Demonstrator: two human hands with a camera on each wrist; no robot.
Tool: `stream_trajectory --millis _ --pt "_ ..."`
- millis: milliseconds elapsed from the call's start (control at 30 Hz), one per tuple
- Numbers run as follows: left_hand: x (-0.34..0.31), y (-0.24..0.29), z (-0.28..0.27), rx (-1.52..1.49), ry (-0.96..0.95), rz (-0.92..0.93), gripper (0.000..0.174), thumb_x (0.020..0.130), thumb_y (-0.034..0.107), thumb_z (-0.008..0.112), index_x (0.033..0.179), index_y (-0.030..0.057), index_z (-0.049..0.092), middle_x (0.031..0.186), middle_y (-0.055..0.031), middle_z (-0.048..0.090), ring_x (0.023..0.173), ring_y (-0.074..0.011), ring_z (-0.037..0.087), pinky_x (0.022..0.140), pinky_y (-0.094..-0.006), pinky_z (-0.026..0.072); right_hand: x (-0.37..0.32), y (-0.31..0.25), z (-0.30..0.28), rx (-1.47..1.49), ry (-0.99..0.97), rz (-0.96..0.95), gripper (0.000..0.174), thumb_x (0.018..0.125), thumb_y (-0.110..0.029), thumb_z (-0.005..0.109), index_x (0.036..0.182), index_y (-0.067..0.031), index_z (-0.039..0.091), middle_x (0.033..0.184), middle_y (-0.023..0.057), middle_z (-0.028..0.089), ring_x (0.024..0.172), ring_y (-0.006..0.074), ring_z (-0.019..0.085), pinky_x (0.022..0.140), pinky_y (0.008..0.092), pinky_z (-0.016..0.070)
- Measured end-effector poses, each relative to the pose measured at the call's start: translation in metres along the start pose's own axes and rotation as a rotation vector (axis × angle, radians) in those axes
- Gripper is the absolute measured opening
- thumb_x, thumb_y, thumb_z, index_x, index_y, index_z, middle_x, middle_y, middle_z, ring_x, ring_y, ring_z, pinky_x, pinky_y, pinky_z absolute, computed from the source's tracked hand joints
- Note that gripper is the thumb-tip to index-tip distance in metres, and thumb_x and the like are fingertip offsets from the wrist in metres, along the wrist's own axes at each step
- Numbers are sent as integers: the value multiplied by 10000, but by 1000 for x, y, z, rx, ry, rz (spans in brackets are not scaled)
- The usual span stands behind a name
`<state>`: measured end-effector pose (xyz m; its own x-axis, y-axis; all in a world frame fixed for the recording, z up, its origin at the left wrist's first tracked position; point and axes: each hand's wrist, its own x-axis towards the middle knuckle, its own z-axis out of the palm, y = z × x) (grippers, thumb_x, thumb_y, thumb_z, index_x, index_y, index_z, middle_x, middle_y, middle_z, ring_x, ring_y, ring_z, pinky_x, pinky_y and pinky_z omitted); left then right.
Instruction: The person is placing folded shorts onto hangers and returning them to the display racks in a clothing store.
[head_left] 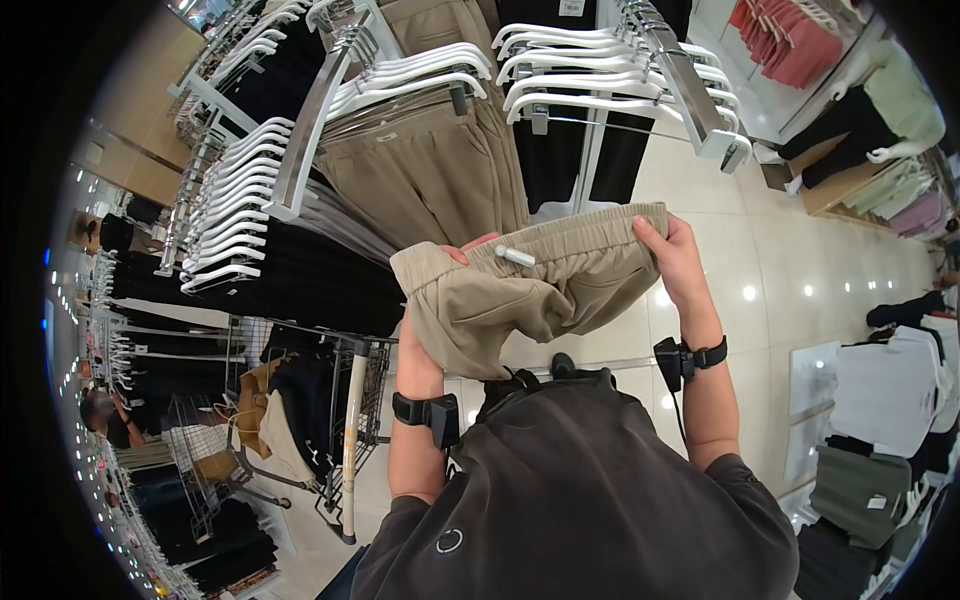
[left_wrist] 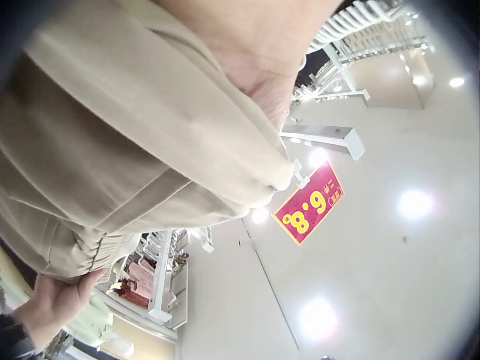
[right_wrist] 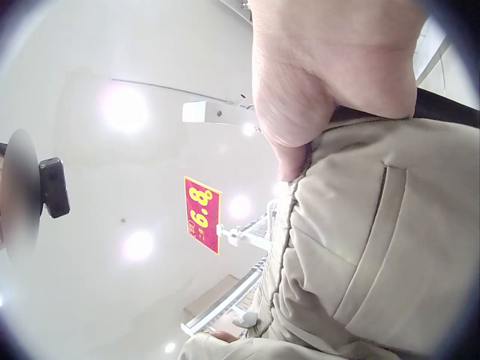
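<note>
A pair of beige trousers (head_left: 530,290) with a gathered elastic waistband is stretched sideways in front of the person's chest. At one end of the waistband, my right hand (head_left: 672,258) pinches it, thumb on the near face. My left hand (head_left: 463,250) grips the other end; cloth covers most of it, and only some fingers show over the edge. A small whitish, tube-like piece (head_left: 515,257) sits on the waistband between the hands. The right wrist view shows a slanted pocket seam on the trousers (right_wrist: 405,247) below my right hand (right_wrist: 330,82).
Just ahead, a rail (head_left: 310,130) carries beige trousers (head_left: 410,165) on white hangers (head_left: 430,70). Another rail end (head_left: 722,145) juts out at right. A wire shopping cart (head_left: 350,440) stands at left. Folded clothes (head_left: 880,390) lie at far right. A red price sign (left_wrist: 309,202) hangs overhead.
</note>
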<state>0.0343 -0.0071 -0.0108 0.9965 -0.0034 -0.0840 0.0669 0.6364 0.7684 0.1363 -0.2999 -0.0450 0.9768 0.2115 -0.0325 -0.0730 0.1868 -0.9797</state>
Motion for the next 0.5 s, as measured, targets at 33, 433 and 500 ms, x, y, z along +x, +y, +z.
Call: stream_trajectory --millis 33,433,500 --pt "1 1 -3 -36 -49 -8 208 969 238 469 1045 52 524 1251 -170 461 1056 -239 558 857 -342 512 1 0 0 -3 6 1 243 941 -189 632 1056 25 643 956 50 687 838 87 619 756 250 496" --pt "18 -5 4 44 -325 147 210 907 263 572 883 56 593 1345 -226 458 1165 -315 541 920 -406 517 8 31 -7 -100 44 2 301 937 -195 638 1152 12 601 1043 55 661 934 102 598 823 261 474" --pt "21 -3 1 200 -286 222 177 885 227 591 861 53 614 1269 -197 529 1140 -295 557 930 -414 501 7 35 -1 -95 66 -90 357 935 -193 638 1227 -1 566 1112 72 643 995 110 580 847 263 459"
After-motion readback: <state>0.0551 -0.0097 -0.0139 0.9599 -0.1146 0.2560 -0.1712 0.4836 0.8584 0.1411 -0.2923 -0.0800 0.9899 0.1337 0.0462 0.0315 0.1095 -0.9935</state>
